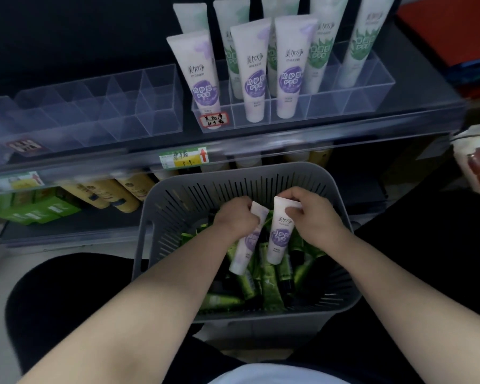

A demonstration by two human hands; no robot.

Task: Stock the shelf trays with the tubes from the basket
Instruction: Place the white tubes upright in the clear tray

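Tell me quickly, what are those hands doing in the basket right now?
Left hand grips a purple-label tube; right hand grips a second tube. Both tubes inside the gray basket. Clear tray has open front slots, nothing in the way.

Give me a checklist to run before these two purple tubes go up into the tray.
1. Left hand grips the left purple tube: ok.
2. Right hand grips the right purple tube: ok.
3. Free front slots in the tray: ok, the two at the right end of the front row hold nothing.
4. Product match: ok, the front-row tubes carry the same purple label.
5. Held tubes clear of the basket: not ok, their lower ends hang among the green tubes.
6. Caps tight: cannot tell.
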